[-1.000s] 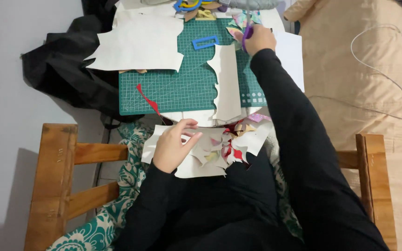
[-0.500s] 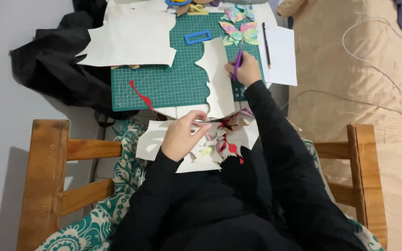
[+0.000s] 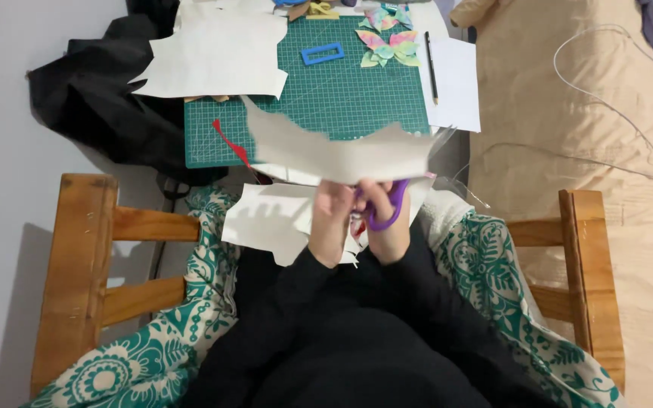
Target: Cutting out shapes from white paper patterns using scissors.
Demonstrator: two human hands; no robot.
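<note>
Gripping lower edge of paper [image 3: 341,155] at frame centre, left hand [image 3: 332,215] fingers curled closed on it. Holding purple scissors [image 3: 384,213] just right of that, right hand [image 3: 387,227] fingers through loops; blades hidden behind sheet, opening not visible. Lying at upper centre: green mat [image 3: 319,91], blue frame [image 3: 322,54], pencil [image 3: 431,66]. Resting in lap: white scraps [image 3: 266,219].

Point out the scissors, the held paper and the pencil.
scissors [image 3: 384,214]: head view, on the purple handle loop in the right hand.
held paper [image 3: 341,155]: head view, middle of the blurred sheet.
pencil [image 3: 431,66]: head view, mid-shaft, lying on white paper.
</note>
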